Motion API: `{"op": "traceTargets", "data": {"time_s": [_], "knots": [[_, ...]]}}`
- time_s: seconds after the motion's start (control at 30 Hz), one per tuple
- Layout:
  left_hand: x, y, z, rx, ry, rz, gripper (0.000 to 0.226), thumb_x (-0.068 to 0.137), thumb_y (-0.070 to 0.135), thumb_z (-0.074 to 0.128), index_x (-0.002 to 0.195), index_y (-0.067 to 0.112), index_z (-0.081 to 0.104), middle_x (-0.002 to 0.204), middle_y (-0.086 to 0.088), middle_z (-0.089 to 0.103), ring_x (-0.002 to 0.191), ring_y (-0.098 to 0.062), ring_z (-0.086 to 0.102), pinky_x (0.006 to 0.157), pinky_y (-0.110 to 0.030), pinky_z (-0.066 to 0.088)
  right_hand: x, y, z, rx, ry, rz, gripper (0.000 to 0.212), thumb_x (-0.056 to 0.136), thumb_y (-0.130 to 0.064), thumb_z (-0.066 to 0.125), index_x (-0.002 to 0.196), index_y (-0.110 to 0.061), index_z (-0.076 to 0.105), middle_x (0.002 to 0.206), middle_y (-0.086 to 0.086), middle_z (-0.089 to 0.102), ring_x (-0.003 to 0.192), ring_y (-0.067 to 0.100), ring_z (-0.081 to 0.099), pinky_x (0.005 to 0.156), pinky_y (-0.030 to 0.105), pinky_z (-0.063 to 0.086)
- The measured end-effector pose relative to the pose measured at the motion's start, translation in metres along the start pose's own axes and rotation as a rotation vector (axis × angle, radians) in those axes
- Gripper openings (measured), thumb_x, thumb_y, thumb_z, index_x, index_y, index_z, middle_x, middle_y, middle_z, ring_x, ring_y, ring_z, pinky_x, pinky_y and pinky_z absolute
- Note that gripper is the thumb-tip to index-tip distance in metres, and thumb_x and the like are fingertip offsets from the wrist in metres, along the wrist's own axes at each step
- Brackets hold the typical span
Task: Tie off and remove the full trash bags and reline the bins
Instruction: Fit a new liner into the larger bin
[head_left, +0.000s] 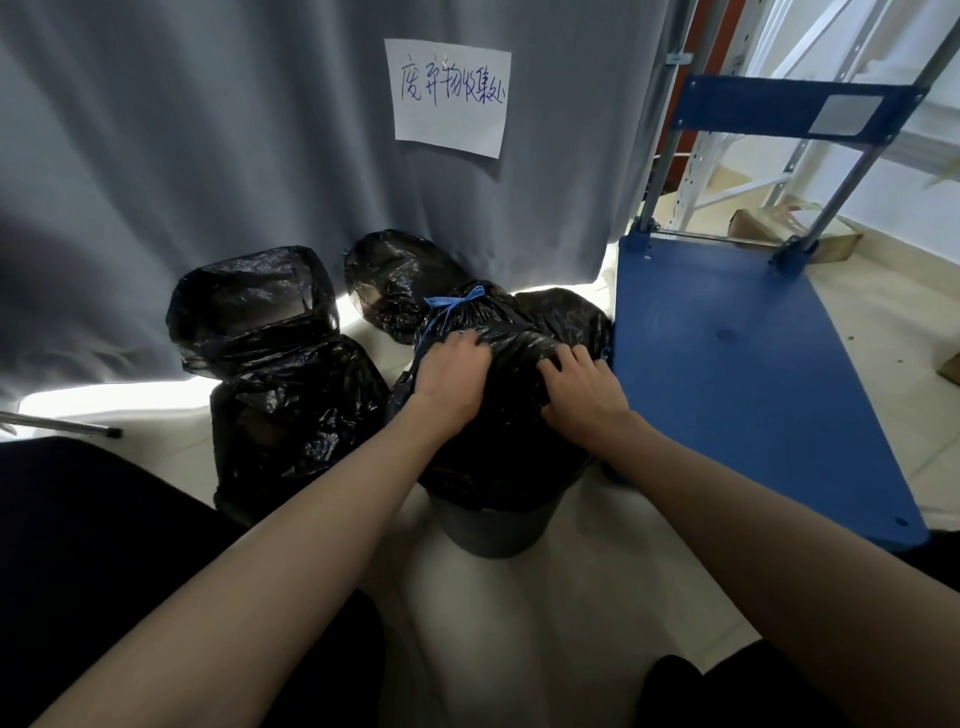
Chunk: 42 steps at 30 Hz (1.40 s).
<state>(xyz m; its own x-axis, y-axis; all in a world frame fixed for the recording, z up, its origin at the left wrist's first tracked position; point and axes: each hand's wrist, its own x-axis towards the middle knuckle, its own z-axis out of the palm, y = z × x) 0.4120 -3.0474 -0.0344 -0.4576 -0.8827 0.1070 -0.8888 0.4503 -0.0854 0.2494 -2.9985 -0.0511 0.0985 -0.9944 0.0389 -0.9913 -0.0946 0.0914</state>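
Gripping the black trash bag (493, 395) that sits in the grey bin (498, 525) just left of the blue cart (737, 364), both hands, left (453, 382) and right (584, 392), bunch its plastic below the blue tie (454, 304). Thin film could tear if yanked upward.

Grey bin (493, 530) mostly hidden under the black bag (498, 441), both hands' fingertips buried in its folds so grip unclear, blue cart (737, 364) handle cut by top edge, bag contents not visible.
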Motion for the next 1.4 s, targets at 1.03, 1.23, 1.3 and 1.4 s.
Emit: {"op": "traceTargets", "data": {"time_s": [1.03,1.23,1.3,1.4], "knots": [[-0.007,-0.069,0.012,-0.281,0.118,-0.367,0.022,0.093,0.01,0.056,0.109,0.014,0.07,0.119,-0.007,0.057,0.11,-0.028,0.055,0.092,-0.041,0.048,0.044,-0.031,0.003,0.2,0.003,0.046,0.071,0.09,-0.028,0.057,0.15,-0.015,0.023,0.154,0.007,0.027,0.14,0.031,0.026,0.115,0.049,0.026],[0.0,-0.053,0.015,-0.383,0.068,-0.291,0.028,0.096,0.01,0.049,0.123,0.011,0.056,0.117,-0.01,0.06,0.106,-0.029,0.058,0.081,-0.04,0.05,0.052,-0.035,0.004,0.229,-0.007,0.064,0.076,0.088,-0.027,0.059,0.152,-0.018,0.019,0.155,0.009,0.025,0.141,0.035,0.025,0.115,0.053,0.023],[-0.003,-0.054,0.019,-0.413,0.005,-0.343,0.027,0.098,0.016,0.047,0.124,0.012,0.054,0.116,-0.012,0.061,0.104,-0.032,0.06,0.078,-0.04,0.047,0.052,-0.031,0.005,0.221,-0.038,0.093,0.077,0.088,-0.028,0.059,0.152,-0.018,0.018,0.152,0.009,0.029,0.138,0.038,0.028,0.114,0.056,0.023],[-0.012,-0.06,0.025,-0.453,-0.036,-0.398,0.027,0.097,0.018,0.046,0.122,0.012,0.053,0.116,-0.015,0.061,0.103,-0.037,0.06,0.078,-0.038,0.044,0.049,-0.025,0.006,0.214,-0.062,0.131,0.078,0.087,-0.024,0.06,0.151,-0.016,0.018,0.153,0.011,0.028,0.138,0.042,0.028,0.114,0.061,0.019]]}}
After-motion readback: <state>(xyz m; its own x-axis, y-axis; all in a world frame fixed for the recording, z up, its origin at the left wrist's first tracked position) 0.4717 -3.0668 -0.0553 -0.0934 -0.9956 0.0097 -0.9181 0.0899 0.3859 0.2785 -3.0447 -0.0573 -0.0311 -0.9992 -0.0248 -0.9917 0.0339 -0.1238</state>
